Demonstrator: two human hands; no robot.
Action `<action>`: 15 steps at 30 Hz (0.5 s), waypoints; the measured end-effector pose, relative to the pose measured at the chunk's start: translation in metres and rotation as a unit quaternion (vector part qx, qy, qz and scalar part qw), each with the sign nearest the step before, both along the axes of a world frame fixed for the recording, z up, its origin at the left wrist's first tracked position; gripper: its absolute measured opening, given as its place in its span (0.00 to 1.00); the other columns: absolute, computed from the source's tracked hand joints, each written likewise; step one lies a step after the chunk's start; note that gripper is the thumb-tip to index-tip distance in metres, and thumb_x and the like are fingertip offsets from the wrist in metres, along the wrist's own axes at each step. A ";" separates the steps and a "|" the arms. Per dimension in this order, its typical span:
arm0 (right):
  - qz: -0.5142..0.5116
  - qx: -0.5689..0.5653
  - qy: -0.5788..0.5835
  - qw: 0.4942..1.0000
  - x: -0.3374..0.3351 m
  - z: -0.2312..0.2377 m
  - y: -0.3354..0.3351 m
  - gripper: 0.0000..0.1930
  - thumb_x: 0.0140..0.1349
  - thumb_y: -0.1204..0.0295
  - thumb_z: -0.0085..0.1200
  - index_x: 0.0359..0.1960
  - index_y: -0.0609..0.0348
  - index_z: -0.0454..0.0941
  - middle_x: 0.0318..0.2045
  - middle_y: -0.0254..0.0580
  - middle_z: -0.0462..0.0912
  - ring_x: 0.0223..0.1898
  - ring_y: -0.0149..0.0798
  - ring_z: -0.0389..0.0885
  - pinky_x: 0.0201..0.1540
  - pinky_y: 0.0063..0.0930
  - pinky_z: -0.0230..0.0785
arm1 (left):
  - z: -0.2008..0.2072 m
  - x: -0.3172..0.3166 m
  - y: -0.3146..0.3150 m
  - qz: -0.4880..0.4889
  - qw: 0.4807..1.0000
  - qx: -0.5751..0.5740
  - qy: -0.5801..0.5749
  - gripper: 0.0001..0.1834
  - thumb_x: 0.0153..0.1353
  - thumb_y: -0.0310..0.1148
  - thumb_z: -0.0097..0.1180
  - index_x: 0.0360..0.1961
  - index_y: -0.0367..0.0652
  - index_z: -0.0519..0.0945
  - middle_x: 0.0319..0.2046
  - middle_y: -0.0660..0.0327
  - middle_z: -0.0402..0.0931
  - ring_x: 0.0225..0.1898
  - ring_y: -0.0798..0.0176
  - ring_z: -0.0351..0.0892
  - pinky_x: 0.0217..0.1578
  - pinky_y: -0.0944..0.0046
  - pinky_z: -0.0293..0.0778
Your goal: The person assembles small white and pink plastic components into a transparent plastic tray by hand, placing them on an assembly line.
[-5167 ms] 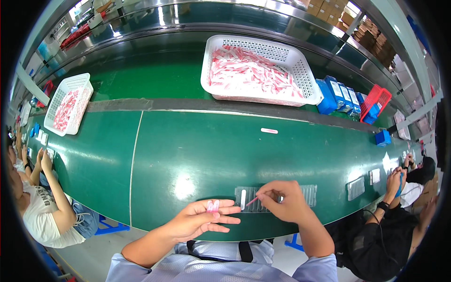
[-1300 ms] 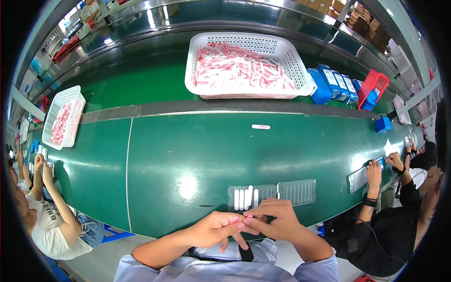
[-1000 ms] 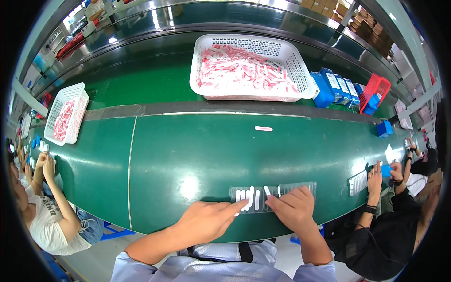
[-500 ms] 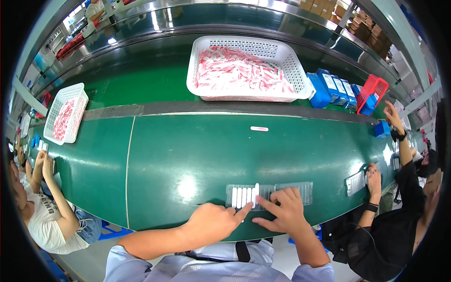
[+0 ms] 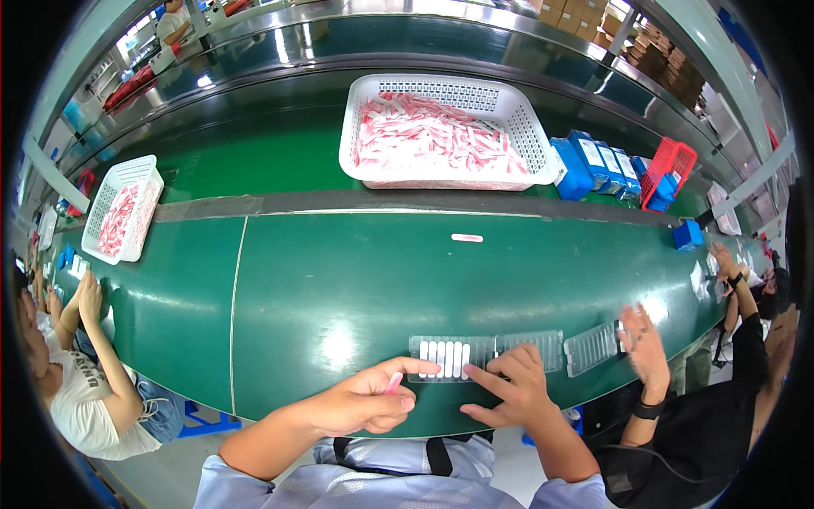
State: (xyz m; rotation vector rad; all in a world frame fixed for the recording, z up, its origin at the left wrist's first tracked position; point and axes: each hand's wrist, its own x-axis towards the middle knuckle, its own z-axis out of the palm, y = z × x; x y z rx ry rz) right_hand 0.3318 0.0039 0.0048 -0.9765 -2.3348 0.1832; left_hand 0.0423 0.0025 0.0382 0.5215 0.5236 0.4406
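A clear plastic tray (image 5: 531,341) lies on the table in front of me, with several white sticks (image 5: 447,356) side by side in its left half. My left hand (image 5: 370,397) is curled around a small pink strip (image 5: 394,383), its index finger stretched onto the sticks. From the right, my right hand (image 5: 511,386) reaches in with fingers apart. Its index fingertip touches the right end of the row, and no object shows in its grasp.
A single pink-and-white strip (image 5: 467,238) lies farther up the green table (image 5: 339,280). Behind stand a large white basket (image 5: 441,181) of such strips, blue boxes (image 5: 575,170) and a red basket (image 5: 667,174). A co-worker's hand (image 5: 646,343) moves beside another clear tray (image 5: 591,349) at right.
My left hand has turned, and the pink strip in it now shows. The stick that stuck up now lies level with the row. The co-worker's tray has moved left, close to mine.
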 end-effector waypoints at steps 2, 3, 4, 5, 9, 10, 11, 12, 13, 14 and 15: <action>-0.013 0.006 0.001 1.000 -0.003 0.000 0.002 0.24 0.46 0.51 0.72 0.43 0.46 0.86 0.28 0.29 0.69 0.30 0.36 0.69 0.40 0.36 0.60 | 0.001 0.000 -0.001 -0.011 1.000 -0.018 -0.015 0.29 0.75 0.29 0.47 0.74 0.42 0.55 0.21 0.74 0.54 0.20 0.78 0.49 0.20 0.72 0.45; -0.026 -0.008 -0.010 1.000 -0.004 -0.003 0.005 0.24 0.46 0.51 0.72 0.43 0.46 0.86 0.28 0.29 0.70 0.31 0.37 0.69 0.40 0.36 0.60 | 0.001 0.000 -0.001 -0.024 0.999 -0.022 -0.026 0.30 0.75 0.29 0.48 0.74 0.42 0.54 0.22 0.74 0.54 0.20 0.78 0.49 0.20 0.72 0.45; -0.040 -0.023 -0.022 0.999 -0.005 -0.004 0.007 0.23 0.46 0.51 0.71 0.44 0.45 0.86 0.29 0.29 0.70 0.31 0.37 0.69 0.41 0.37 0.60 | 0.001 0.001 -0.001 -0.037 0.998 -0.026 -0.037 0.32 0.75 0.28 0.49 0.75 0.42 0.53 0.23 0.74 0.55 0.21 0.78 0.49 0.20 0.72 0.46; -0.040 -0.021 -0.022 0.999 -0.006 -0.002 0.008 0.23 0.46 0.51 0.71 0.44 0.45 0.86 0.29 0.29 0.70 0.31 0.37 0.69 0.41 0.37 0.60 | 0.000 0.000 -0.001 -0.037 0.998 -0.025 -0.037 0.32 0.75 0.28 0.49 0.75 0.42 0.53 0.23 0.74 0.55 0.21 0.78 0.49 0.20 0.72 0.46; -0.053 -0.031 -0.038 0.997 -0.007 0.008 0.004 0.23 0.48 0.52 0.71 0.45 0.45 0.86 0.31 0.31 0.71 0.33 0.38 0.69 0.42 0.37 0.60 | 0.001 0.000 -0.001 -0.039 0.995 -0.047 -0.080 0.34 0.73 0.26 0.49 0.76 0.43 0.51 0.24 0.72 0.56 0.22 0.78 0.51 0.20 0.73 0.47; -0.060 -0.047 -0.043 0.996 -0.006 0.009 0.002 0.23 0.48 0.52 0.71 0.46 0.45 0.86 0.31 0.31 0.71 0.33 0.38 0.69 0.42 0.38 0.60 | 0.001 0.000 -0.001 -0.042 0.994 -0.052 -0.083 0.34 0.73 0.26 0.49 0.76 0.43 0.51 0.25 0.72 0.56 0.22 0.78 0.51 0.20 0.73 0.47; -0.062 -0.046 -0.044 0.996 -0.006 0.008 0.002 0.23 0.48 0.52 0.71 0.46 0.45 0.86 0.31 0.31 0.71 0.33 0.38 0.69 0.42 0.38 0.60 | 0.001 -0.001 -0.001 -0.044 0.994 -0.050 -0.083 0.34 0.73 0.26 0.49 0.76 0.43 0.51 0.25 0.72 0.56 0.22 0.78 0.51 0.20 0.73 0.47; -0.055 -0.040 -0.032 0.997 -0.006 0.006 0.003 0.23 0.48 0.53 0.71 0.46 0.46 0.85 0.32 0.32 0.72 0.33 0.39 0.70 0.42 0.38 0.60 | -0.001 -0.002 -0.002 -0.040 0.995 -0.054 -0.076 0.34 0.73 0.25 0.49 0.76 0.43 0.51 0.25 0.72 0.56 0.22 0.78 0.52 0.20 0.73 0.46; -0.049 -0.033 -0.020 0.998 -0.005 0.005 0.002 0.24 0.48 0.53 0.71 0.46 0.47 0.85 0.32 0.33 0.73 0.33 0.39 0.70 0.41 0.38 0.60 | -0.003 -0.002 -0.003 -0.035 0.995 -0.058 -0.069 0.34 0.72 0.24 0.48 0.76 0.42 0.51 0.25 0.72 0.57 0.21 0.78 0.52 0.20 0.73 0.46; -0.050 -0.032 -0.023 0.998 -0.006 0.005 0.002 0.24 0.48 0.53 0.71 0.46 0.47 0.85 0.32 0.33 0.73 0.33 0.39 0.70 0.41 0.38 0.60 | -0.006 -0.002 -0.003 -0.036 0.995 -0.057 -0.071 0.34 0.72 0.24 0.48 0.76 0.42 0.51 0.25 0.72 0.57 0.21 0.78 0.52 0.20 0.73 0.46; -0.054 -0.017 0.025 0.998 -0.008 0.005 0.000 0.24 0.49 0.55 0.71 0.46 0.49 0.85 0.31 0.32 0.74 0.32 0.39 0.71 0.39 0.37 0.60 | -0.010 -0.002 -0.003 -0.045 0.997 -0.027 -0.055 0.35 0.71 0.23 0.49 0.75 0.42 0.49 0.26 0.72 0.56 0.22 0.78 0.53 0.21 0.73 0.51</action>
